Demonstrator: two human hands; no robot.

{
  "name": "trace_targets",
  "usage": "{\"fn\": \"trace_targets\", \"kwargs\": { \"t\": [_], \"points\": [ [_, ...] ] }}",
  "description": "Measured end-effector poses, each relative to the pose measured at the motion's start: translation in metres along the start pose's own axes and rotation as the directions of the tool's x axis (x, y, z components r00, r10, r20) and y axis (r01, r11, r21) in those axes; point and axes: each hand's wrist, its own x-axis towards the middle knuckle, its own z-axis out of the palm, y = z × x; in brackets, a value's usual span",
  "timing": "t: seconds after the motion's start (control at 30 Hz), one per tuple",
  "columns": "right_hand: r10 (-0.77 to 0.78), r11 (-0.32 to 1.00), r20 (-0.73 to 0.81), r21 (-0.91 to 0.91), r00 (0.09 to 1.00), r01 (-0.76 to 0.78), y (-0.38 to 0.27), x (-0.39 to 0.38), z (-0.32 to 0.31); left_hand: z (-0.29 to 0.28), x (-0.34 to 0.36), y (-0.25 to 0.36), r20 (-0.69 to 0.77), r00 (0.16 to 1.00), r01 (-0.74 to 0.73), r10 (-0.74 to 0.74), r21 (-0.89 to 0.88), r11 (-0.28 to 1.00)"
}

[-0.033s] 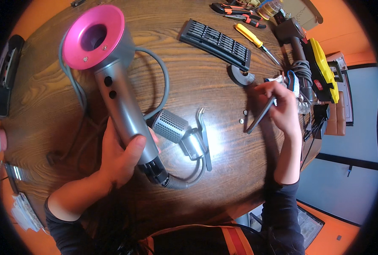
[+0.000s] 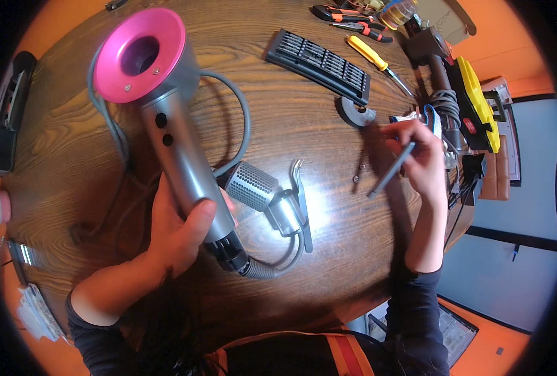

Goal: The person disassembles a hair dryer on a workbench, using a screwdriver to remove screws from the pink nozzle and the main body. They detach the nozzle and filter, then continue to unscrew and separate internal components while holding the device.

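A left hand [image 2: 177, 235] wraps its fingers around the handle of a grey-and-pink hair dryer [image 2: 183, 160] over a wooden surface [image 2: 335, 263], while the right hand's [image 2: 424, 156] fingers pinch a slim grey tool [image 2: 392, 169] near small metal parts [image 2: 355, 179].

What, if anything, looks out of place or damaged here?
The pink-ringed hair dryer looks undone: a black inner part shows at its lower end, a perforated sleeve beside it. Two tiny loose pieces lie near the right hand.
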Motion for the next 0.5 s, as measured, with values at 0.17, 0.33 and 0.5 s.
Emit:
{"fn": "trace_targets", "kwargs": {
  "t": [0.17, 0.33, 0.5],
  "points": [
    [-0.024, 0.761, 0.001, 0.648, 1.000, 0.018, -0.017, -0.007, 0.014, -0.001, -0.001, 0.002, -0.020, 0.998, 0.066, -0.066, -0.016, 0.998],
    [0.030, 0.655, 0.171, 0.741, 0.985, -0.148, -0.040, -0.021, 0.042, 0.001, 0.000, 0.002, -0.040, 0.997, 0.063, -0.060, 0.100, 0.993],
    [0.008, 0.639, 0.246, 0.745, 0.969, -0.194, -0.054, -0.030, 0.060, -0.002, 0.002, 0.002, -0.001, 0.998, 0.060, -0.061, 0.261, 0.964]
  ]
}}
